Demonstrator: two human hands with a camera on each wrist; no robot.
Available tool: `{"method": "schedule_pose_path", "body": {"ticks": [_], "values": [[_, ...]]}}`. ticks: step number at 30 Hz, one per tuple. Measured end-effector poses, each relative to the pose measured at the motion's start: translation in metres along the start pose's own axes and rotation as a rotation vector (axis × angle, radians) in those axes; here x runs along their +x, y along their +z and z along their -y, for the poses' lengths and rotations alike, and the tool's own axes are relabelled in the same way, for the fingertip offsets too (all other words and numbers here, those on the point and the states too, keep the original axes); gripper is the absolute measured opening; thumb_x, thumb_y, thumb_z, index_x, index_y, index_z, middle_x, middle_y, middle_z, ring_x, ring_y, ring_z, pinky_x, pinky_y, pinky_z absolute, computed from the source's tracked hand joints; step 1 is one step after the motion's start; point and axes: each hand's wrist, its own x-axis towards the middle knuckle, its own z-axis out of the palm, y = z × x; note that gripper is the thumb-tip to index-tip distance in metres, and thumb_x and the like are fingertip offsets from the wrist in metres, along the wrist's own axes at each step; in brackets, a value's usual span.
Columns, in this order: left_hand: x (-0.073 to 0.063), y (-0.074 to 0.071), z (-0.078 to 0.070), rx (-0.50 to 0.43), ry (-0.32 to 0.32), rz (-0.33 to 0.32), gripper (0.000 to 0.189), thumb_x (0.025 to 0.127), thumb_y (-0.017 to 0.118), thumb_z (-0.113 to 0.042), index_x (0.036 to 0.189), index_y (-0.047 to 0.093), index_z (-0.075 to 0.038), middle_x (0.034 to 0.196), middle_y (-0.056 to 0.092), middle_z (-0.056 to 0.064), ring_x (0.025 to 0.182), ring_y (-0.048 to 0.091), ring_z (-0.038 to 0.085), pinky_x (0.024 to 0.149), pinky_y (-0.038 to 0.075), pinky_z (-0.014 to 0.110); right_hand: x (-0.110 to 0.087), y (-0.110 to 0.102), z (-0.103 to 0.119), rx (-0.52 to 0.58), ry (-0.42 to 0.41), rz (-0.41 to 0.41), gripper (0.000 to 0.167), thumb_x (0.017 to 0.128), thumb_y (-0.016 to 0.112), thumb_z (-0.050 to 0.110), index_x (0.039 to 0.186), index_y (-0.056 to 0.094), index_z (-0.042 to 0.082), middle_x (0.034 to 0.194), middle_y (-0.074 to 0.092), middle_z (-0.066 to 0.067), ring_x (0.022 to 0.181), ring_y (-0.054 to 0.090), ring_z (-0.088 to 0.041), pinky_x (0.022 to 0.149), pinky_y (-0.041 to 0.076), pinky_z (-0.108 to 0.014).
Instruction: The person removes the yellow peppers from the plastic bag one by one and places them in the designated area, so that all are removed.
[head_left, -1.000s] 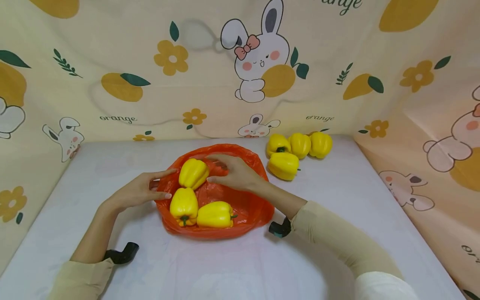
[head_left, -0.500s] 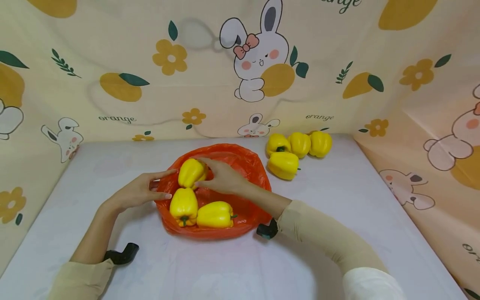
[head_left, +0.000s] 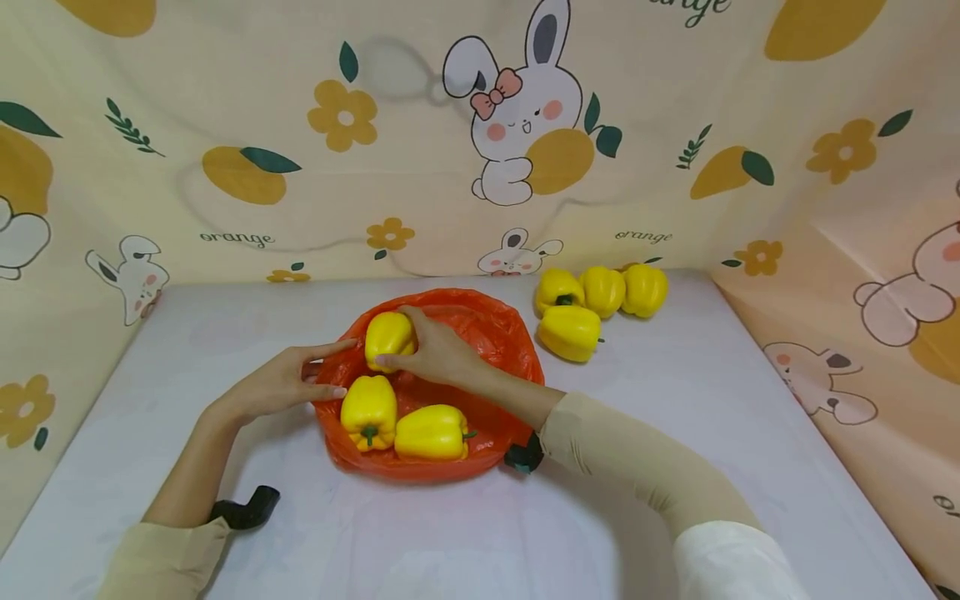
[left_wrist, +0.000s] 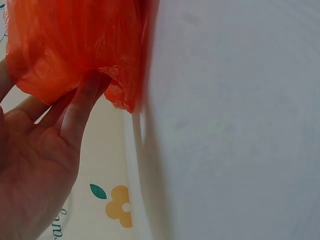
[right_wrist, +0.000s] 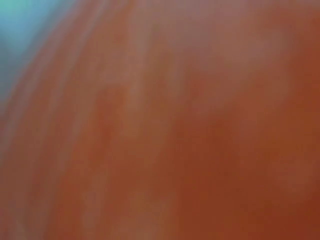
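One pale tabletop (head_left: 360, 542), with a red plastic bag (head_left: 510, 333) spread wide left of centre. At the bag's left rim, the left hand (head_left: 273, 385): thumb and index finger apart, other fingertips lost behind the film, so cannot tell whether pinching or merely propping. Across from the right, the right hand (head_left: 442, 354), clamped on a yellow bell pepper (head_left: 384, 340) in the far left part of the bag. At far right, outside, four loose bell peppers (head_left: 570, 335). Inside, at near left, a stemmed bell pepper (head_left: 369, 407); just right of it, another on its side (head_left: 431, 432). Seems midway through handling the clasped one; settling or lifting, cannot tell. Probably calls next for a steady rim and a gentle release or raise, without bumping the near neighbour.
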Motion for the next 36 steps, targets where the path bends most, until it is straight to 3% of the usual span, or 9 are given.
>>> {"method": "schedule_pose_path", "body": {"ticks": [11, 18, 24, 29, 36], "values": [[0.000, 0.000, 0.001, -0.001, 0.017, -0.004, 0.075, 0.090, 0.074, -0.034, 0.153, 0.040, -0.015, 0.151, 0.041, 0.022, 0.115, 0.050, 0.034, 0.092, 0.051, 0.041, 0.001, 0.000, -0.002, 0.004, -0.058, -0.007, 0.091, 0.081, 0.078, 0.051, 0.152, 0.031, 0.019, 0.131, 0.057, -0.002, 0.106, 0.056, -0.016, 0.096, 0.051, -0.038], [-0.001, -0.001, 0.001, -0.001, 0.010, -0.004, 0.074, 0.090, 0.073, -0.035, 0.153, 0.040, -0.015, 0.152, 0.041, 0.020, 0.120, 0.050, 0.035, 0.095, 0.051, 0.044, -0.003, -0.004, -0.009, 0.014, -0.127, -0.022, 0.089, 0.080, 0.082, 0.047, 0.151, 0.036, 0.021, 0.135, 0.054, 0.001, 0.112, 0.054, -0.015, 0.100, 0.048, -0.037], [-0.002, -0.002, -0.001, 0.012, 0.005, -0.009, 0.074, 0.090, 0.073, -0.036, 0.153, 0.041, -0.015, 0.151, 0.042, 0.020, 0.115, 0.050, 0.033, 0.090, 0.051, 0.038, -0.010, -0.018, -0.013, 0.031, -0.135, -0.045, 0.089, 0.076, 0.085, 0.046, 0.150, 0.040, 0.025, 0.137, 0.053, 0.003, 0.111, 0.052, -0.015, 0.096, 0.049, -0.035], [-0.002, -0.003, -0.002, 0.015, 0.006, -0.008, 0.074, 0.090, 0.073, -0.036, 0.153, 0.040, -0.015, 0.152, 0.042, 0.020, 0.121, 0.050, 0.035, 0.094, 0.052, 0.043, -0.017, -0.032, -0.022, 0.067, -0.151, -0.037, 0.088, 0.077, 0.084, 0.046, 0.151, 0.039, 0.031, 0.146, 0.048, 0.003, 0.125, 0.051, -0.018, 0.102, 0.048, -0.039], [-0.001, -0.002, -0.004, 0.007, -0.008, -0.007, 0.075, 0.090, 0.073, -0.035, 0.153, 0.039, -0.013, 0.151, 0.042, 0.021, 0.119, 0.052, 0.035, 0.092, 0.053, 0.039, -0.027, -0.053, -0.036, 0.118, -0.155, -0.031, 0.085, 0.076, 0.086, 0.041, 0.148, 0.043, 0.035, 0.141, 0.052, 0.007, 0.127, 0.052, -0.020, 0.101, 0.049, -0.037]]}}
